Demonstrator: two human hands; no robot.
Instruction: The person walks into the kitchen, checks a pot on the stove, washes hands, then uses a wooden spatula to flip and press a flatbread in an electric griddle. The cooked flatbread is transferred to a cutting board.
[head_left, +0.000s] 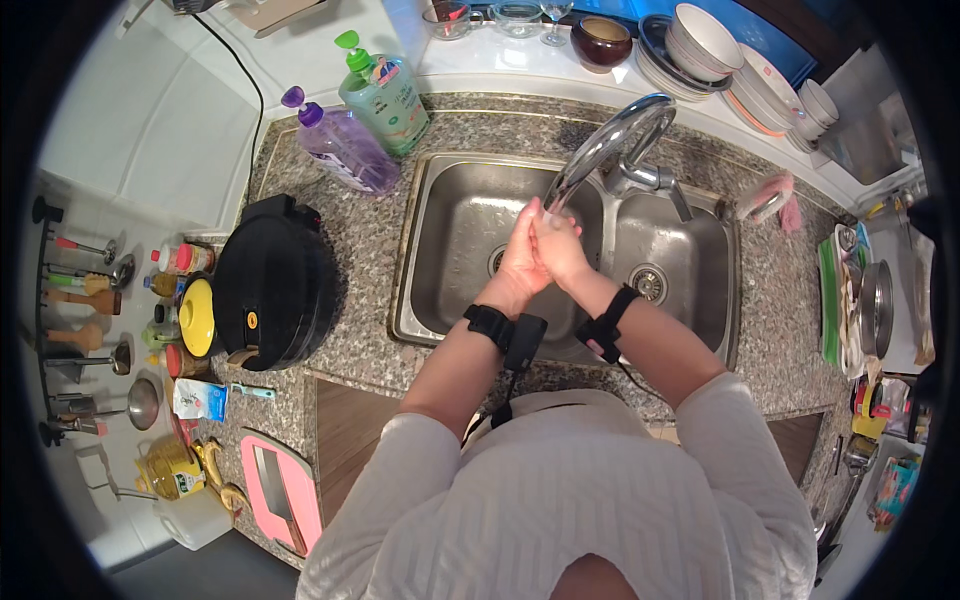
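Observation:
My left hand (523, 253) and my right hand (561, 241) are pressed together over the left basin of a stainless steel double sink (459, 225). Their fingers are closed against each other, and no object shows between the palms. The mouth of a curved chrome faucet (598, 142) is right at the fingertips; whether water runs is hard to tell. Black straps circle both wrists, with a small black device (527, 343) by the left one. Part of the left drain is hidden behind my left hand.
Left of the sink stand a purple pump bottle (349, 150), a green pump bottle (386, 101) and a round black electric griddle (274, 285). Stacked bowls and plates (701, 45) line the ledge behind. A pink cloth (772, 199) lies right. A pink cutting board (281, 487) is lower left.

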